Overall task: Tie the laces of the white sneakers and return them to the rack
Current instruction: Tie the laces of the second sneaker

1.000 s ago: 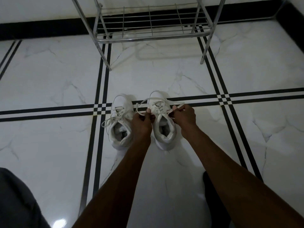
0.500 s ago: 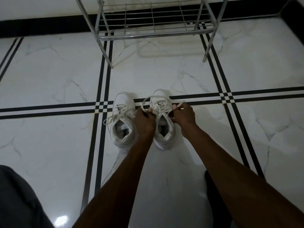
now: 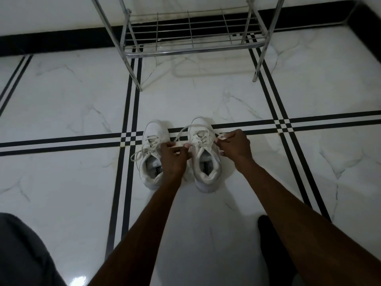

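Left hand (image 3: 172,156) and right hand (image 3: 234,144), each grip pinched on a lace (image 3: 190,127) of the right sneaker (image 3: 206,162); the knot is apparently unfinished. Left sneaker (image 3: 151,162) just beside it on the floor (image 3: 206,100).

Floor (image 3: 206,213): white marble tile with black double-line inlays. Directly on it: two white sneakers, left (image 3: 151,162) and right (image 3: 207,162), side by side, toes toward the metal rack (image 3: 191,38), which stands well apart.
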### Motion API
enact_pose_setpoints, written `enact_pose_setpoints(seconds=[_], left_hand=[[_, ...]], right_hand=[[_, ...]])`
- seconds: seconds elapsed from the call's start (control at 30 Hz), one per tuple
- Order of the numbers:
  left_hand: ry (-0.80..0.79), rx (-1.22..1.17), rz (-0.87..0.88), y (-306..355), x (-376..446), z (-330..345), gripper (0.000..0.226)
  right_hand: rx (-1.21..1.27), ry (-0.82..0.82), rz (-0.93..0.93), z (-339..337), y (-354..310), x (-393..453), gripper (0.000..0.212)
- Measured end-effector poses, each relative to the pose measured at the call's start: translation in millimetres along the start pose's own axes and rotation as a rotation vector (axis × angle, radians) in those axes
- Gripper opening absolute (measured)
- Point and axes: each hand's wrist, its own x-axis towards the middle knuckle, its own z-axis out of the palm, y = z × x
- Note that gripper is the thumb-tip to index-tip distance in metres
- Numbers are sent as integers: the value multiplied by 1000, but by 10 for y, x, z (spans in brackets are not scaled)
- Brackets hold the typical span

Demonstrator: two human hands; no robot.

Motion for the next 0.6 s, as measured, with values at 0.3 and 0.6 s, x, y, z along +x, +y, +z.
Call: enact_pose_setpoints(seconds=[0.3,0.6], left_hand=[[-144,726,497,-76,47,-4,9],[-250,414,367,78,59,-141,37]], right_hand=[[-514,-213,-594,-145,106,25,7],[-182,-354,-205,-348,-87,-6,26]])
